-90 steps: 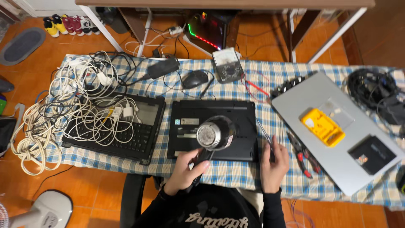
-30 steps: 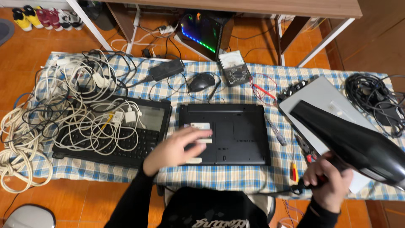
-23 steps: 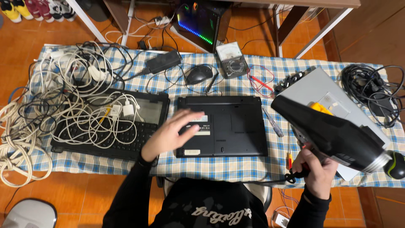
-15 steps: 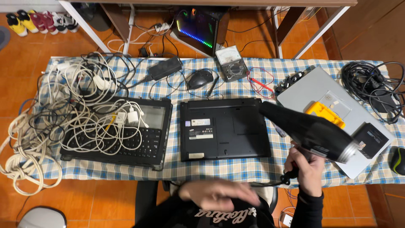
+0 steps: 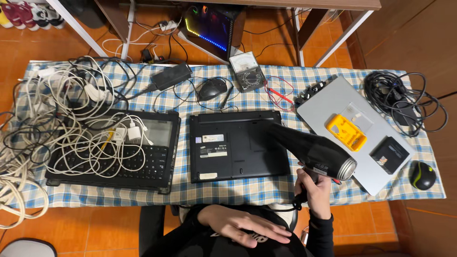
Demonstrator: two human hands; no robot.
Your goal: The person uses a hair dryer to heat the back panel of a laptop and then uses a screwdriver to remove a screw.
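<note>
My right hand (image 5: 315, 191) grips the handle of a black hair dryer (image 5: 314, 149), held over the table's front edge. Its nozzle end points left toward the black laptop (image 5: 233, 147) that lies upside down in the middle of the table. My left hand (image 5: 243, 226) rests flat on my lap below the table edge, fingers apart, holding nothing.
A second laptop (image 5: 143, 152) with a bare keyboard lies left, under a tangle of white cables (image 5: 52, 119). A silver laptop (image 5: 352, 131) at right carries a yellow bit case (image 5: 346, 132) and a black box (image 5: 389, 154). A multimeter (image 5: 246, 71), two mice and a black cable coil (image 5: 404, 102) lie around.
The hair dryer passed from my left hand to my right hand at the right, then swung left toward the black laptop. My left hand left the laptop and dropped to my lap.
</note>
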